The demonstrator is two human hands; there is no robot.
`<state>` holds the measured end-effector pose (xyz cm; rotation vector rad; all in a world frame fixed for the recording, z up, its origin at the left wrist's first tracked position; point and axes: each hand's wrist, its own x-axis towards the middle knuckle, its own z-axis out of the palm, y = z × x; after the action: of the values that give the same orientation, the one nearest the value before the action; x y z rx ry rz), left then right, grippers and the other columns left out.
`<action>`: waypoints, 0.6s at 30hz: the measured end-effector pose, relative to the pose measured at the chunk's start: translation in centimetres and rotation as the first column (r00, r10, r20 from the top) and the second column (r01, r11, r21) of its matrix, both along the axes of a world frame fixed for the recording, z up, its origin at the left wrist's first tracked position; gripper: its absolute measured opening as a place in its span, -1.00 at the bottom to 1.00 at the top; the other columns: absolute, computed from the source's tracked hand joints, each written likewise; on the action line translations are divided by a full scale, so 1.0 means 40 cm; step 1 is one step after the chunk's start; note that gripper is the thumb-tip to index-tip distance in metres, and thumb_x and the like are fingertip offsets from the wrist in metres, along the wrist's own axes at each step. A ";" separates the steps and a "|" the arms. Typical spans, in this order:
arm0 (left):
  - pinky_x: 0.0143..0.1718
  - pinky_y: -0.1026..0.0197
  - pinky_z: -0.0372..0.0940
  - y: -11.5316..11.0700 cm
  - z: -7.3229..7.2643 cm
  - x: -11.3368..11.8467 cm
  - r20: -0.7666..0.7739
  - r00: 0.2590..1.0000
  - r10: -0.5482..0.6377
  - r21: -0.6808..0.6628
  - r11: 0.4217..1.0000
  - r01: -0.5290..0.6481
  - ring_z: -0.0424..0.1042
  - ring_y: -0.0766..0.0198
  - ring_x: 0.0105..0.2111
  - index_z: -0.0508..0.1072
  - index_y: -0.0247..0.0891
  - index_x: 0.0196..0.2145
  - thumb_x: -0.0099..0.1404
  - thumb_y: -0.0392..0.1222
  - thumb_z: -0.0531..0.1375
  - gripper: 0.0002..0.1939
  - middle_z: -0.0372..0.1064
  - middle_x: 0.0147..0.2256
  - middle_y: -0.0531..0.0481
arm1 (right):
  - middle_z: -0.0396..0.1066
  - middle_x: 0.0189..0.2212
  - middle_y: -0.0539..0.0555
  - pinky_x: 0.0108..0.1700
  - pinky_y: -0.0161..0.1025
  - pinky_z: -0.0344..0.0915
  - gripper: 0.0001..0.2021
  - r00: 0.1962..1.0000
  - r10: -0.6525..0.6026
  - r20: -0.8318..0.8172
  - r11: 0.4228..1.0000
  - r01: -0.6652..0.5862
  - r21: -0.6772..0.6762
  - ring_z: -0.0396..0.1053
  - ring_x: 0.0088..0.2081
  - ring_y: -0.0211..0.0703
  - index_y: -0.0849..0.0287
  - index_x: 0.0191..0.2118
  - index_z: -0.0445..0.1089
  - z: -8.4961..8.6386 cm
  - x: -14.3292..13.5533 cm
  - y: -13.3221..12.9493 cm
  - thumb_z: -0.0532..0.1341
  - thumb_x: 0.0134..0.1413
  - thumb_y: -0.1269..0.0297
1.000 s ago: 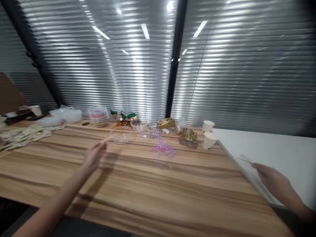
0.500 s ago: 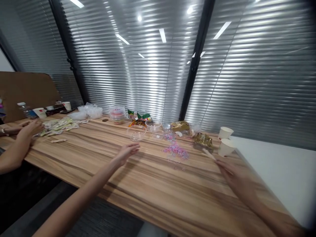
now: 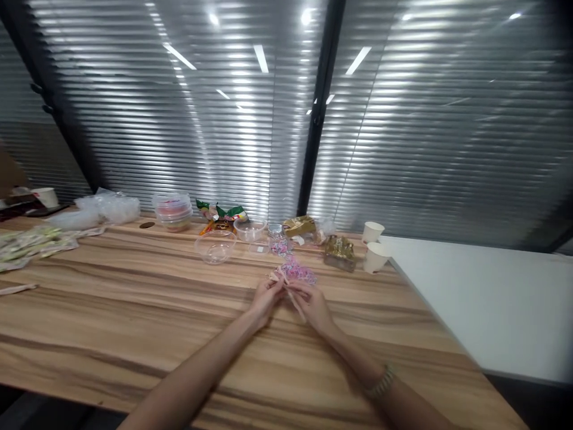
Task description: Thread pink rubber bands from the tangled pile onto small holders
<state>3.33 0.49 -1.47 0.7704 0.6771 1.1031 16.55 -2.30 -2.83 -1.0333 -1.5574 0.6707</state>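
Note:
My left hand and my right hand meet over the wooden table, fingers pinched together. Between them is a thin pale strip, its lower end slanting down beneath my right hand. Both sets of fingertips are closed on its upper part, where the details are blurred. Just beyond the fingertips lies a loose pile of pink and purple small pieces. A clear jar with similar pieces stands behind it.
Clear bowls, stacked lidded tubs and snack packets line the back. A gold packet and paper cups stand right. Pale wrapped sticks and another strip lie left.
The view has turned right. My hands, apart before, have come together near the pink pile. My left hand, open earlier, now grips the strip with my right. The other person's hands are out of view.

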 end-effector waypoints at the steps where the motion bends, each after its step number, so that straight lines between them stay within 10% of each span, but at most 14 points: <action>1: -0.25 0.29 0.25 0.001 -0.002 -0.005 0.014 1.000 0.001 -0.011 1.000 -0.001 0.39 0.32 -0.37 0.47 -0.39 -0.43 -0.06 -0.14 0.32 -0.74 0.44 -0.37 -0.11 | 0.39 -0.19 0.13 -0.03 -0.14 0.25 -0.80 1.000 0.000 0.005 1.000 0.000 -0.001 0.31 -0.10 -0.12 0.17 -0.27 0.45 -0.003 0.000 -0.005 0.13 -0.01 0.28; 8: -0.30 0.29 0.28 0.010 0.011 -0.028 -0.038 0.996 0.075 -0.008 0.997 -0.076 0.41 0.31 -0.38 0.46 -0.37 -0.41 -0.02 -0.15 0.29 -0.76 0.45 -0.38 -0.11 | 0.36 -0.17 0.16 -0.24 -0.20 0.35 -0.69 0.982 -0.029 -0.187 0.986 -0.003 -0.168 0.38 -0.25 -0.13 0.21 -0.16 0.37 0.002 -0.004 -0.026 0.17 -0.08 0.24; 18: -0.39 0.28 0.28 -0.060 0.026 0.006 -0.336 0.933 -0.131 0.111 0.978 0.177 0.39 0.30 -0.46 0.48 -0.37 -0.40 -0.08 -0.03 0.30 -0.66 0.45 -0.44 -0.07 | 0.42 -0.31 0.13 -0.21 -0.23 0.31 -0.69 0.754 -0.341 -0.561 0.912 0.122 -0.392 0.38 -0.28 -0.16 0.28 -0.29 0.38 0.006 0.002 -0.026 0.24 -0.25 0.27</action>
<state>3.56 -1.89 -0.45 1.1255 0.8082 0.8925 16.61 -3.32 -2.57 -1.0846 -0.7275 0.9988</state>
